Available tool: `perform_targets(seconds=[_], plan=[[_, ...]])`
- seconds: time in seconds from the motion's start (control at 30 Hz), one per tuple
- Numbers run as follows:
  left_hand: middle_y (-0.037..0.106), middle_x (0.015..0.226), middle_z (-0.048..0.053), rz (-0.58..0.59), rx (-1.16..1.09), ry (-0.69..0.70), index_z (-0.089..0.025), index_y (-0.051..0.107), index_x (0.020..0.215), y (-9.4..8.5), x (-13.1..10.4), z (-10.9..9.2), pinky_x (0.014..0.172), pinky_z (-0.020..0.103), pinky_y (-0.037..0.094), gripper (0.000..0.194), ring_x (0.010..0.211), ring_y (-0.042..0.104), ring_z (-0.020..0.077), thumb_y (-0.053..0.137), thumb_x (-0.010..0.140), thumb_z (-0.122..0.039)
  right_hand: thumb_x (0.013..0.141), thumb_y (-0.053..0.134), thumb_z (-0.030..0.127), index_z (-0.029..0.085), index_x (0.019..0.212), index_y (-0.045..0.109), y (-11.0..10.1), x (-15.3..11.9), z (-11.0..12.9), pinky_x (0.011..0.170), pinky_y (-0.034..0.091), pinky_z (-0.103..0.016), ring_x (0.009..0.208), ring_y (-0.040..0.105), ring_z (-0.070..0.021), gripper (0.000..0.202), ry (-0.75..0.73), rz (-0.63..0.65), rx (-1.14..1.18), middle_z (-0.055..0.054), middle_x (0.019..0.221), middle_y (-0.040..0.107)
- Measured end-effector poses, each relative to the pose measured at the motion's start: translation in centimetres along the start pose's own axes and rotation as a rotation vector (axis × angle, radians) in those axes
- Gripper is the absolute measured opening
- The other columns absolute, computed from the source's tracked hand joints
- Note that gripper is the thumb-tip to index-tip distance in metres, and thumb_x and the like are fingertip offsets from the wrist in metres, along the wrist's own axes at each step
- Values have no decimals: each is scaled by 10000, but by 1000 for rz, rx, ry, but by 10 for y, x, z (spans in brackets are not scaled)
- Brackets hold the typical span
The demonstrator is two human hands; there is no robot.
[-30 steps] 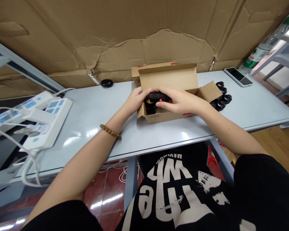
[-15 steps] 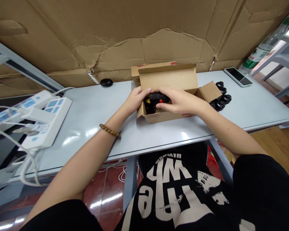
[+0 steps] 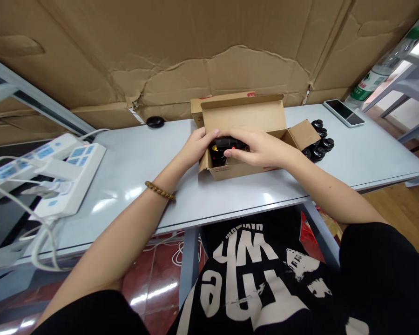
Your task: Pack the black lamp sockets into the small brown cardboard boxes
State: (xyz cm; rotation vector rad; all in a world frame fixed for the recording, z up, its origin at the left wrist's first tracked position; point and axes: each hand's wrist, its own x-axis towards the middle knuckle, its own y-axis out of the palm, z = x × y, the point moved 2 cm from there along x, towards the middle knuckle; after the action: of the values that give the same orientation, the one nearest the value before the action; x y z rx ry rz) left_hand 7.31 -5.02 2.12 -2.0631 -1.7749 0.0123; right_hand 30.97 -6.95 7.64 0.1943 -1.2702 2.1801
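A black cylinder [image 3: 226, 143], shaped like a flashlight, lies level over the open cardboard box [image 3: 242, 173]. My right hand [image 3: 256, 145] is closed around its right part, with a red spot showing near the thumb. At the cylinder's left end is my left hand [image 3: 197, 145], its thumb against that end and its other fingers partly hidden by the box's left side. Below the cylinder, inside the box, stands another black piece [image 3: 218, 159] with a yellow inner part. Both hands hide much of the box's contents.
Several black capped cylinders [image 3: 317, 143] stand right of the box. A second carton [image 3: 196, 106] sits behind it. Further off are a phone [image 3: 344, 113], a plastic bottle [image 3: 366, 86], a black oval object [image 3: 155, 122] and white power strips [image 3: 70, 186] with cables. A cardboard wall [image 3: 212, 51] backs the table.
The red spot on the cylinder looks brighter now. My right thumb has shifted slightly left; both hands stay at the box.
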Motion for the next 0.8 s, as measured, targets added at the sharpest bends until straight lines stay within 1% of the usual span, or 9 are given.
perform_targets(seconds=[0.13,0.23,0.3,0.37,0.57,0.63,0.7,0.8], plan=[[896,1294,103,-1,33,14,-203,860,1116,-1,0,0,1214,486,625,498,1358,768,389,738,1007,-673,1130,598,334,285,1496,735,1,0,-5,1189,585,-564,1293,755,-344,394,-15,-3,-38,-112,1394,834],[896,1325,94,-6,27,2,-208,863,1126,-1,0,0,1195,484,637,495,1361,769,395,747,1004,-673,1144,600,373,270,1499,726,1,0,-6,1202,586,-577,1328,747,-358,390,3,-9,-61,-135,1443,817],[896,1334,90,-11,14,-6,-211,861,1113,0,-1,-1,1187,487,642,471,1358,774,402,759,1002,-658,1128,653,427,250,1510,711,1,-1,-6,1207,592,-579,1359,741,-373,424,24,-22,-75,-158,1486,799],[898,1320,87,-6,-4,-13,-216,853,1088,1,-1,-2,1196,498,639,452,1355,777,407,774,998,-651,1104,699,439,229,1520,701,1,-1,-7,1196,601,-579,1360,744,-382,466,25,-36,-81,-173,1486,796],[901,1281,84,0,1,2,-224,841,1074,-1,0,-1,1237,507,617,480,1394,757,413,789,982,-693,1089,671,326,196,1473,721,3,-1,-12,1124,612,-550,1277,767,-361,408,-86,-91,-81,-176,1406,822],[901,1278,87,3,11,8,-218,841,1088,-1,0,0,1235,508,616,493,1385,759,412,776,993,-698,1084,657,296,190,1462,721,4,-1,-13,1109,612,-531,1267,766,-350,398,-92,-97,-90,-173,1396,824],[898,1279,93,2,17,8,-212,843,1106,-2,0,1,1217,502,622,477,1371,763,408,764,1008,-672,1093,661,314,190,1468,719,4,-1,-12,1123,605,-524,1281,760,-348,399,-64,-86,-92,-173,1407,820],[895,1267,91,0,21,8,-214,834,1091,-2,0,1,1199,486,626,415,1349,772,394,747,1027,-615,1120,673,407,170,1507,706,3,-1,-9,1161,590,-532,1320,750,-361,455,-28,-53,-78,-192,1446,806]])
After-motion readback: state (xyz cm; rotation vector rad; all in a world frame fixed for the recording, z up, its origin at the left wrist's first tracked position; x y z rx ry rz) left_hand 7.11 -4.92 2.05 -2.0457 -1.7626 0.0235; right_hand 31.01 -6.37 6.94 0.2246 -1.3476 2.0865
